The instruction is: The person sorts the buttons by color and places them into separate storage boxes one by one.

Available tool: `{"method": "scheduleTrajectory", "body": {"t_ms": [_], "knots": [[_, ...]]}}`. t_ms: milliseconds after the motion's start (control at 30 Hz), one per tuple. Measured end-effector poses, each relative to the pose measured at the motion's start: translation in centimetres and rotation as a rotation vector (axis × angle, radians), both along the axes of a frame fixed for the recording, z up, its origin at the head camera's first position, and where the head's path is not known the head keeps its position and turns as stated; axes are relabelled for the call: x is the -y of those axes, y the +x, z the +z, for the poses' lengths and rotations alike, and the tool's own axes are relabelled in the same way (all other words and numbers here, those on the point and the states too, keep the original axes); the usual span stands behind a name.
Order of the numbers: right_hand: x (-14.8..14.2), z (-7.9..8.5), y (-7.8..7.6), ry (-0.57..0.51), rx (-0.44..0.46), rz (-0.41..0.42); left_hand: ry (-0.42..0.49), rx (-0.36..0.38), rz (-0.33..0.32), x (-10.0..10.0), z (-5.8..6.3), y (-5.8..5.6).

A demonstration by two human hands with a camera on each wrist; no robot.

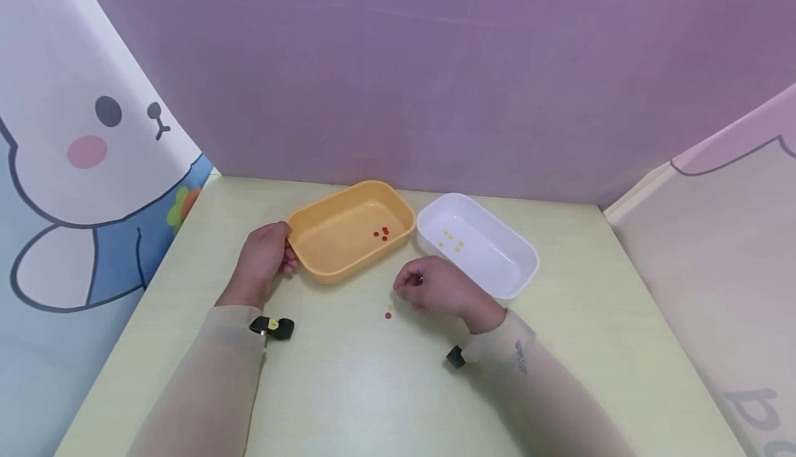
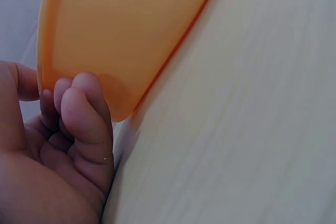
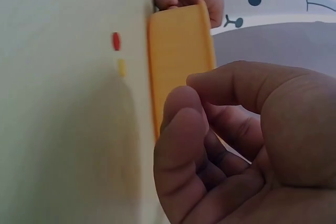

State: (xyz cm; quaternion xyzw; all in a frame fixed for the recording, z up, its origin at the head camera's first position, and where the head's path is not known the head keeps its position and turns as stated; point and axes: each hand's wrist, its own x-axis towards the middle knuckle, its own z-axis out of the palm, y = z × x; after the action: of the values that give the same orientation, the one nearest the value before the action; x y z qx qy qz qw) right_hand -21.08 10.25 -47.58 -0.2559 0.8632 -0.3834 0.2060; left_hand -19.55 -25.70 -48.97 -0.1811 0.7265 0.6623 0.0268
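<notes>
At the left end of a shallow orange tray, my left hand grips the rim between thumb and curled fingers. Several small red discs lie inside that tray. My right hand hovers above the table just in front of a white tray. Its thumb and index fingertips meet in a pinch; in the right wrist view nothing shows between them. Below and left of this hand, one red disc and one yellow disc lie on the table. The white tray holds several yellow discs.
The two trays stand side by side near the back of the pale table. Behind them rises a purple panel. Printed panels, one with a cartoon animal, flank the table left and right.
</notes>
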Motion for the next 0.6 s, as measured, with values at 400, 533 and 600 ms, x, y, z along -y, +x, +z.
{"method": "scheduleTrajectory", "body": {"t_ms": [400,533,600], "knots": [[0.4,-1.4,0.5,0.008,0.024,-0.025,-0.005,0.012,-0.001,0.1,-0.2,-0.2],[0.5,-1.8,0.6,0.007,0.001,-0.008,-0.012,0.012,-0.008,0.1,-0.1,-0.1],[0.5,-1.8,0.7,0.018,-0.011,0.0,-0.011,0.012,-0.009,0.1,-0.1,-0.1]]}}
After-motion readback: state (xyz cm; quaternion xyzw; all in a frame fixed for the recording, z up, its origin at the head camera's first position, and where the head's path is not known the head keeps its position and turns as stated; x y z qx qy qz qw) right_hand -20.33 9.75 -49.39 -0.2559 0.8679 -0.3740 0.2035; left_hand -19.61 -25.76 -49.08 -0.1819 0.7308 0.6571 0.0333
